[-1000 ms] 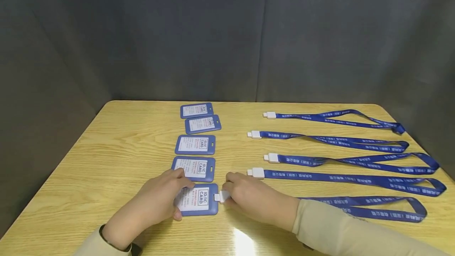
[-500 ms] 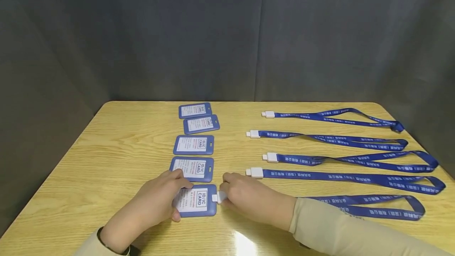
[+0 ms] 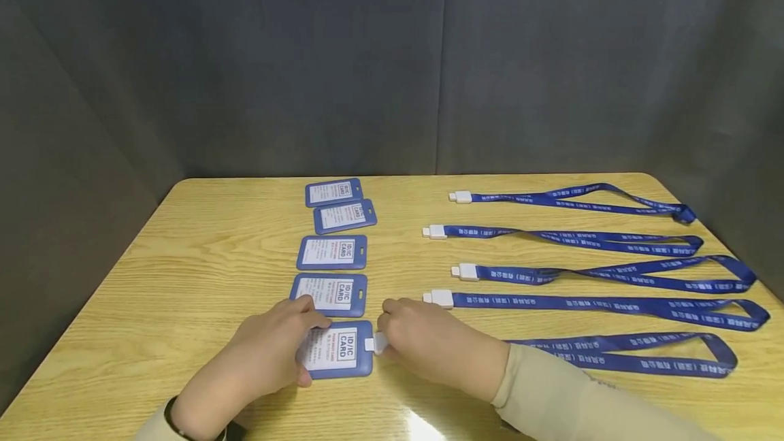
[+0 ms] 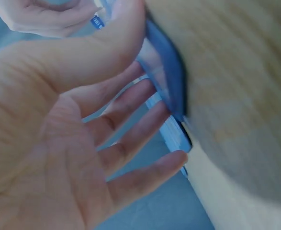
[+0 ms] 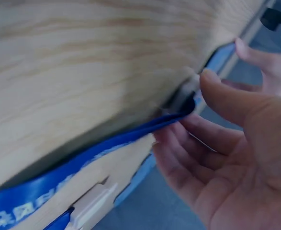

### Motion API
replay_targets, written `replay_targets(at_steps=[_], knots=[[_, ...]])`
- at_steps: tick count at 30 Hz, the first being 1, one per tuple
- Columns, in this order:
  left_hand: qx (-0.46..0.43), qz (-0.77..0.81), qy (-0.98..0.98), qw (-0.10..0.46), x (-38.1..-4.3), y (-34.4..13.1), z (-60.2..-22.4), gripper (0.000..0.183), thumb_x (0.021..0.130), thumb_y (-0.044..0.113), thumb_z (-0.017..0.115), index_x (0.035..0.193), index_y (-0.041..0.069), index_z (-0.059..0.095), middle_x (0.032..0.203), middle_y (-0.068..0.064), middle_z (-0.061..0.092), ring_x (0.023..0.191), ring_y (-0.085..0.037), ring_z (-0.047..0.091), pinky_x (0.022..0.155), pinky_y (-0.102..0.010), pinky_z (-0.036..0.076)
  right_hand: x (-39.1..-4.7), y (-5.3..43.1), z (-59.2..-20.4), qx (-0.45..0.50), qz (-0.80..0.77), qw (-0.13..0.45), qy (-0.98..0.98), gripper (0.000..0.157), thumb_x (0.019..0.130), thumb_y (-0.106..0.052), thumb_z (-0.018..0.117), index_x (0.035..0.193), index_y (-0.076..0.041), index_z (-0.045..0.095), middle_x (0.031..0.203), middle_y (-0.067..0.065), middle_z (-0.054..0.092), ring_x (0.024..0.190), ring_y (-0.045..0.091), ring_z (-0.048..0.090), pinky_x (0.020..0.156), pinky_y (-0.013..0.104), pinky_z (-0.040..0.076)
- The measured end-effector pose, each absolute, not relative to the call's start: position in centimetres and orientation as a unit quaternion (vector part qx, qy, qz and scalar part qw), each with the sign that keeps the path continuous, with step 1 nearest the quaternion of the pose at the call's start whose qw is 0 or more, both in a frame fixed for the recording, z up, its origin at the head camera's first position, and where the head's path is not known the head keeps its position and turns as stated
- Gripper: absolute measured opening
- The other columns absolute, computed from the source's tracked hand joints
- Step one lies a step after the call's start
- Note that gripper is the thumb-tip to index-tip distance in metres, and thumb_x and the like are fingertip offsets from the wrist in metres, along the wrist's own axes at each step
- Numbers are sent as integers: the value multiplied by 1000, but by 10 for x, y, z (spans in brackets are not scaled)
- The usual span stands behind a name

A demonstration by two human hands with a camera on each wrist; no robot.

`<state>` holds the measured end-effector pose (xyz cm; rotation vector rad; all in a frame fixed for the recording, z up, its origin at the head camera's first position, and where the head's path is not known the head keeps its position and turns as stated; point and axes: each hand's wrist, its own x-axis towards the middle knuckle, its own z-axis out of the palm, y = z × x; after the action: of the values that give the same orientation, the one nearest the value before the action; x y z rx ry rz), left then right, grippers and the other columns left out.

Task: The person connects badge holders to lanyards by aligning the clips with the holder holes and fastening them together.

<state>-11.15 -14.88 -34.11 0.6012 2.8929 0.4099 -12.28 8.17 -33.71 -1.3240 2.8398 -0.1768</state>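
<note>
My left hand (image 3: 269,342) grips the nearest blue ID card holder (image 3: 364,359) by its left end, thumb at the near edge and a finger at the far edge. In the left wrist view, the card holder (image 4: 166,62) sits between thumb and fingers. The right hand (image 3: 431,342) pinches the white clip (image 3: 380,342) of the nearest blue lanyard (image 3: 667,364). That clip's narrow tab overlaps the slotted right end of the holder; whether it is hooked through I cannot tell. From the right hand the lanyard strap (image 5: 106,146) trails away, partly under the sleeve.
Several more blue card holders (image 3: 333,252) lie in a column beyond the left hand, the two farthest touching or overlapping. To the right, several blue lanyards (image 3: 588,303) lie side by side with white clips pointing left. A dark curtain (image 3: 306,67) stands behind the wooden table (image 3: 202,250).
The right hand with the clip has shifted slightly left, closer to the card holder, over the last second. My left hand keeps its grip, and the head view has drifted a little.
</note>
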Motion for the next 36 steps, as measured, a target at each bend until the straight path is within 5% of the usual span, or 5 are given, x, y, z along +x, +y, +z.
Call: replay_targets(at_steps=[5,11,17,26,36], knots=[[218,111,965,92,-112,-147,-339,69,54,13,97,118,10,69,107,3,58,91,-17,55,72,-41,53,-125,83,-334,-399,-72,29,914,19,85,-28,77,90,-10,74,78,-6,56,65,6,47,62,20,48],[230,83,964,108,-112,-145,-335,67,63,19,94,121,6,65,110,-1,58,98,-21,58,78,-45,54,-131,83,-329,-372,-87,58,922,22,90,-27,73,104,-10,73,92,-3,67,81,9,62,74,25,54],[214,87,965,121,-124,-143,-322,42,82,29,81,115,6,69,105,-2,64,102,-25,64,84,-48,54,-135,88,-325,-357,-117,58,925,32,94,-31,69,114,-7,70,102,1,70,90,14,66,80,31,55],[223,163,961,28,-148,-130,-315,22,94,22,70,115,15,72,100,4,69,89,-13,64,80,-40,54,-142,108,-308,-331,-174,59,925,32,95,-28,69,117,-5,69,92,-1,67,77,11,62,71,30,53],[262,139,953,-60,-155,-130,-324,21,93,18,72,113,14,73,114,-2,70,108,-24,66,89,-45,54,-157,134,-294,-272,-177,44,945,32,96,-26,67,120,-4,67,90,-3,64,72,8,55,66,27,49]])
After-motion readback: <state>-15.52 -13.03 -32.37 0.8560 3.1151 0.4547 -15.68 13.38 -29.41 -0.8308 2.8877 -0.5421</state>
